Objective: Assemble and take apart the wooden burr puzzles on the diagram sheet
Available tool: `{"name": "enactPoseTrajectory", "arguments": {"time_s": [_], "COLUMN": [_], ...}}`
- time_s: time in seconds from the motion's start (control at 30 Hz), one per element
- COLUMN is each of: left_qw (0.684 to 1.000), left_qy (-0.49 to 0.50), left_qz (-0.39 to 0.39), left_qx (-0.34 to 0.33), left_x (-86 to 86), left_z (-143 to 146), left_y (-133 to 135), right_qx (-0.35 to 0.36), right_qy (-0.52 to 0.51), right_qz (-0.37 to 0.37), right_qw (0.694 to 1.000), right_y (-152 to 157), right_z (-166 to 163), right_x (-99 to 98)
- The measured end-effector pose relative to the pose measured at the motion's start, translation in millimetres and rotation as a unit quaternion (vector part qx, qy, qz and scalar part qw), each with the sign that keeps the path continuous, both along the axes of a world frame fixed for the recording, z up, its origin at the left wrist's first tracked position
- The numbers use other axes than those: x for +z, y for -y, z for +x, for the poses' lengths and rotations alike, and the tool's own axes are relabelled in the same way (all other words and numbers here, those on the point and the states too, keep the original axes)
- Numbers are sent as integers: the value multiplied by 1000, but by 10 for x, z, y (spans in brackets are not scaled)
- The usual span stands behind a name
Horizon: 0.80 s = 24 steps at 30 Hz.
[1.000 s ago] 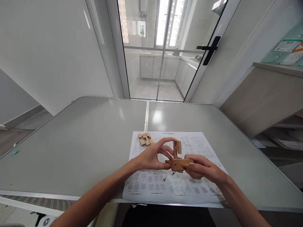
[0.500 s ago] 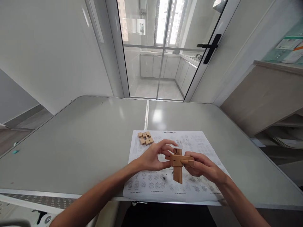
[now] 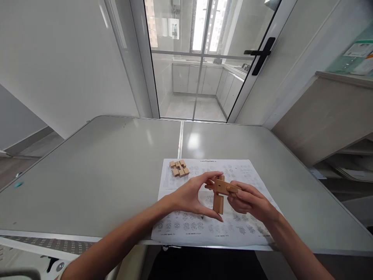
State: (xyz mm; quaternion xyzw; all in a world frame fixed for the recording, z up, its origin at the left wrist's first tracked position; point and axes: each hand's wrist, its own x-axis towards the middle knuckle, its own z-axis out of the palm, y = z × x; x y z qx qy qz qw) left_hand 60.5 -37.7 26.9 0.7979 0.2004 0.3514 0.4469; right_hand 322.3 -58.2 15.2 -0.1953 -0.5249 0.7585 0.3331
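A partly joined wooden burr puzzle is held above the printed sheet, its crossing pieces making an upright bar and a sideways one. My left hand spans the upright bar lengthwise, index finger at the top and thumb by the lower end. My right hand pinches the right end of the sideways pieces between thumb and fingers. Part of the puzzle's top is covered by my left fingers. Several loose notched wooden pieces lie together on the sheet's upper left.
Beneath my hands, a white sheet with printed diagrams lies on the grey folding table. A glass door with a black handle stands beyond the table. At the right is a shelf unit; a small teal object sits at the left edge.
My left thumb has moved down from the middle of the puzzle to near its lower end, widening the grip. The puzzle has tilted and shifted slightly up in view.
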Motion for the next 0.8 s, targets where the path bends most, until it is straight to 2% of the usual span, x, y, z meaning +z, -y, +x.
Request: {"name": "enactPoseTrajectory", "arguments": {"time_s": [0.27, 0.57, 0.8], "left_qw": [999, 999, 1000], "left_qy": [-6, -14, 16], "left_qz": [27, 21, 20], "left_qx": [29, 36, -7], "left_x": [31, -39, -34], "left_z": [0, -28, -14], "left_y": [16, -22, -22], "right_qx": [21, 46, 53], "right_qy": [42, 46, 81], "right_qz": [13, 15, 36], "right_qw": [999, 998, 995], "right_y": [-2, 57, 106], "right_z": [-40, -65, -49], "right_x": [51, 56, 140]}}
